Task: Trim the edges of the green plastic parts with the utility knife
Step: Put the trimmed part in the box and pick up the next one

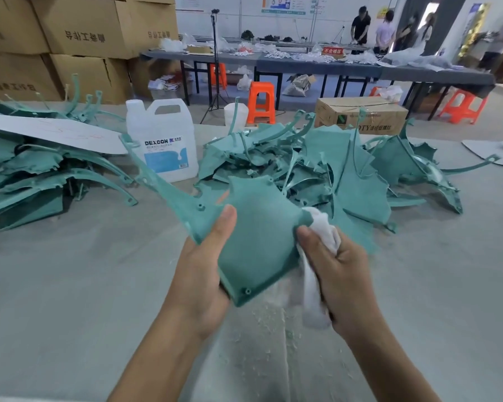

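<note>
A green plastic part [259, 236] with a long curved arm reaching up and left is held above the table. My left hand [204, 268] grips its lower left side, thumb on top. My right hand [337, 271] holds a bunched white cloth [321, 227] pressed against the part's right edge. No utility knife is visible.
A pile of green parts [346, 169] lies behind, and another pile [35, 175] sits at the left under a white sheet [50, 132]. A white DEXCON jug [163, 140] stands between them. Green shavings [273, 338] litter the grey table. People work at far tables.
</note>
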Demonstrator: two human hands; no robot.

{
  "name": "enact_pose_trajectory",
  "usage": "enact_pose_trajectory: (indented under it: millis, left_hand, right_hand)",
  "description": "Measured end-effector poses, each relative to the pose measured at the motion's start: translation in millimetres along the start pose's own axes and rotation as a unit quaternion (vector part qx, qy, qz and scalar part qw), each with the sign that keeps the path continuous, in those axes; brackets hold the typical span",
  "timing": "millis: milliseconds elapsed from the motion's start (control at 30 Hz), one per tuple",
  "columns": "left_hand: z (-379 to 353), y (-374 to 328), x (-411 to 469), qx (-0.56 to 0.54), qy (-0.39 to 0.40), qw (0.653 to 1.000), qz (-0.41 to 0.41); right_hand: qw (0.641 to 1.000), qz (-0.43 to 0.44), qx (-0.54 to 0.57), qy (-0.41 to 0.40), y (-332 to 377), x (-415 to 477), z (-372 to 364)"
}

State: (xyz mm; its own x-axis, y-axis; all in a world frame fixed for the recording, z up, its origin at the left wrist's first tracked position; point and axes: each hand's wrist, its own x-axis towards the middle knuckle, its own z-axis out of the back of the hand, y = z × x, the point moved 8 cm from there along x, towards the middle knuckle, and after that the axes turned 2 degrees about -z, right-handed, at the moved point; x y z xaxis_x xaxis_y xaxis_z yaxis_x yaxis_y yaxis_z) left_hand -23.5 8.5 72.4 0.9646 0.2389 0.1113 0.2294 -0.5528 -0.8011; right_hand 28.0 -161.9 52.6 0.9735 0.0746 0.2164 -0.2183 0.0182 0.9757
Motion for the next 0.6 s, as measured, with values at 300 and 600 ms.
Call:
enact_pose_trajectory:
  millis: [300, 600]
  left_hand:
    - [-17, 26, -13, 0.019, 0.077, 0.995, 0.067]
    - [3, 33, -7, -0.043, 0.000, 0.996, 0.081]
  right_hand:
    - [0.991, 0.103, -0.054, -0.061, 36, 10, -12]
    - [0.933, 0.296, -0.177, 0.106, 47, -64, -77]
